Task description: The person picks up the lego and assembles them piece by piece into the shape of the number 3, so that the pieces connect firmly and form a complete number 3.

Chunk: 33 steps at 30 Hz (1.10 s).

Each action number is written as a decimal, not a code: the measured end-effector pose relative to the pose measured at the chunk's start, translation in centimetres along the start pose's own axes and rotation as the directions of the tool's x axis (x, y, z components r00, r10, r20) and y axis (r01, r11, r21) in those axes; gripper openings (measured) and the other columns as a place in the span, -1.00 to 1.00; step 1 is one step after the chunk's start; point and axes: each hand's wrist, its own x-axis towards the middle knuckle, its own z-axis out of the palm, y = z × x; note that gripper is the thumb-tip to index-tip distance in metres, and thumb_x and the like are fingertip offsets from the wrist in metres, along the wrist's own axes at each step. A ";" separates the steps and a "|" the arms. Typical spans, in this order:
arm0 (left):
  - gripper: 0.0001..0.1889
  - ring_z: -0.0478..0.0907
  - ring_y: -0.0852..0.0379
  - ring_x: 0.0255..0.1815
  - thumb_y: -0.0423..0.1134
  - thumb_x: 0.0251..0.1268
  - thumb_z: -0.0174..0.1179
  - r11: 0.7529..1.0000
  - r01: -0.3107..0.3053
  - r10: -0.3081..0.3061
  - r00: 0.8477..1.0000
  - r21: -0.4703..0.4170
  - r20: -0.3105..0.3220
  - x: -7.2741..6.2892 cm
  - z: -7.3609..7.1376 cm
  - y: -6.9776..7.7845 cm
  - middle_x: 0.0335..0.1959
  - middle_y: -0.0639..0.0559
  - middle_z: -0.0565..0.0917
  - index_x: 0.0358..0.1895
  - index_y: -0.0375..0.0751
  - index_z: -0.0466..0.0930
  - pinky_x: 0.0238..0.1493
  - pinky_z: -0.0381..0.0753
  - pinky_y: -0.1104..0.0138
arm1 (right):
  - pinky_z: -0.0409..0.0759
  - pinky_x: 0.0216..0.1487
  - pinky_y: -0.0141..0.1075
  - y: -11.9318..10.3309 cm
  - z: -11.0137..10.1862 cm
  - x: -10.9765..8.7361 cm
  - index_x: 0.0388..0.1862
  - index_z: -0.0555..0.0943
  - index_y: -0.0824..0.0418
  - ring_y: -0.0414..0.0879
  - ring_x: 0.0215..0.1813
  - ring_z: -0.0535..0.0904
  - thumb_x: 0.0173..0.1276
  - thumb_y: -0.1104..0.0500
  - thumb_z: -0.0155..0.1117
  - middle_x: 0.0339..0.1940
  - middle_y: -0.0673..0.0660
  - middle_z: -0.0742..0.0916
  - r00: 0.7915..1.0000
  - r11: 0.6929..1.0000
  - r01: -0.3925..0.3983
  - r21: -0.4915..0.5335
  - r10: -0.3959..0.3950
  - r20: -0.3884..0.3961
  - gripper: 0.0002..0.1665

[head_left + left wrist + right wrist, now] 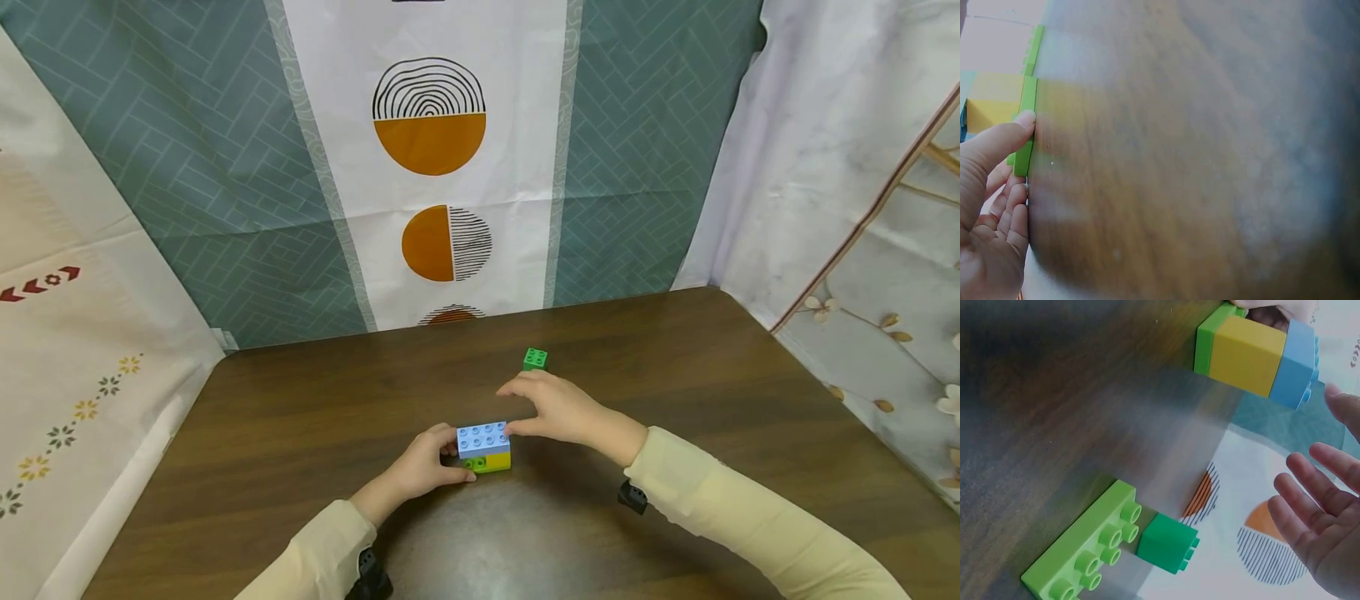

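Note:
A small stack of toy building bricks stands on the table: a flat lime green brick (1027, 131) at the bottom, a yellow brick (1246, 355) on it, and a light blue brick (483, 437) on top. My left hand (422, 461) pinches the lime green base at its left end, thumb on the near side. Beside the blue brick is my right hand (558, 407), fingers extended and spread, holding nothing. The right wrist view shows a gap between its fingertips and the blue brick.
A dark green brick (535, 358) sits farther back on the brown wooden table (322, 417). Close to it lies another lime green brick (1085, 547), which my right hand hides in the head view. Patterned cloths (637, 167) hang behind and beside the table.

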 end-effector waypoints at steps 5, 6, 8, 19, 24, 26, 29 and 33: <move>-0.62 0.37 0.19 -0.29 -0.23 -0.04 0.47 1.000 -0.001 0.001 1.000 -0.001 0.001 0.1 -0.1 0.2 -0.33 0.05 0.48 -0.14 -0.31 0.59 -0.21 0.47 0.39 | 0.56 0.06 -0.13 0.5 -0.2 0.2 0.10 0.58 0.22 0.00 0.11 0.55 0.17 -0.03 0.41 0.05 0.10 0.66 0.999 1.000 -0.023 -0.008 0.022 -0.031 -0.43; -0.61 0.38 0.19 -0.29 -0.24 -0.04 0.47 1.000 0.000 0.000 1.000 -0.003 0.001 0.1 -0.2 0.2 -0.33 0.05 0.48 -0.14 -0.31 0.59 -0.20 0.47 0.39 | 0.55 0.07 -0.12 0.5 -0.3 0.2 0.11 0.57 0.22 0.00 0.13 0.54 0.18 -0.02 0.40 0.06 0.10 0.66 0.999 0.999 -0.033 -0.006 0.032 -0.035 -0.43; -0.61 0.38 0.18 -0.28 -0.24 -0.04 0.47 1.000 0.007 -0.007 1.000 0.002 0.002 0.1 -0.2 0.2 -0.33 0.05 0.48 -0.13 -0.31 0.59 -0.20 0.47 0.39 | 0.53 0.10 -0.11 0.6 -0.4 0.3 0.12 0.57 0.22 0.01 0.17 0.52 0.20 -0.02 0.39 0.08 0.10 0.65 0.998 0.999 -0.054 -0.005 0.053 -0.043 -0.44; -0.62 0.38 0.20 -0.28 -0.22 -0.05 0.47 1.000 0.010 -0.010 1.000 0.012 -0.012 -0.1 0.0 0.1 -0.33 0.07 0.49 -0.15 -0.27 0.60 -0.19 0.46 0.39 | 0.52 0.11 -0.06 2.0 -0.6 0.4 0.11 0.57 0.21 0.08 0.18 0.51 0.20 0.01 0.39 0.09 0.13 0.64 0.988 0.994 -0.102 0.031 0.105 -0.117 -0.47; -0.62 0.38 0.19 -0.28 -0.23 -0.05 0.47 1.000 0.023 -0.023 1.000 0.014 -0.009 -0.1 0.0 0.0 -0.32 0.08 0.49 -0.14 -0.27 0.60 -0.18 0.46 0.38 | 0.56 0.02 -0.11 2.8 -0.4 0.6 0.11 0.56 0.21 0.05 0.03 0.57 0.21 0.04 0.39 0.02 0.13 0.65 0.977 0.991 -0.119 0.068 0.129 -0.168 -0.48; -0.62 0.38 0.19 -0.27 -0.23 -0.04 0.47 1.000 0.026 -0.026 1.000 0.014 -0.007 -0.1 0.0 0.0 -0.32 0.08 0.49 -0.13 -0.27 0.60 -0.18 0.46 0.38 | 0.57 -0.02 -0.12 3.1 -0.3 0.9 0.11 0.55 0.24 0.04 -0.03 0.58 0.22 0.06 0.38 -0.01 0.14 0.66 0.971 0.989 -0.120 0.083 0.134 -0.197 -0.49; -0.61 0.38 0.19 -0.27 -0.22 -0.04 0.47 0.999 0.033 -0.033 0.999 0.016 -0.005 -0.1 0.1 0.1 -0.31 0.09 0.49 -0.12 -0.27 0.60 -0.18 0.46 0.38 | 0.57 -0.02 -0.10 3.5 -0.1 1.2 0.11 0.54 0.27 0.07 -0.02 0.58 0.23 0.07 0.38 -0.03 0.17 0.66 0.960 0.984 -0.142 0.110 0.164 -0.228 -0.48; -0.60 0.39 0.18 -0.26 -0.22 -0.04 0.47 0.999 0.036 -0.036 0.999 0.016 -0.004 -0.1 0.1 0.2 -0.30 0.08 0.50 -0.11 -0.27 0.60 -0.17 0.46 0.37 | 0.55 0.02 -0.05 4.2 0.1 1.6 0.14 0.52 0.29 0.10 0.03 0.57 0.24 0.05 0.36 -0.02 0.20 0.65 0.948 0.978 -0.179 0.111 0.202 -0.247 -0.45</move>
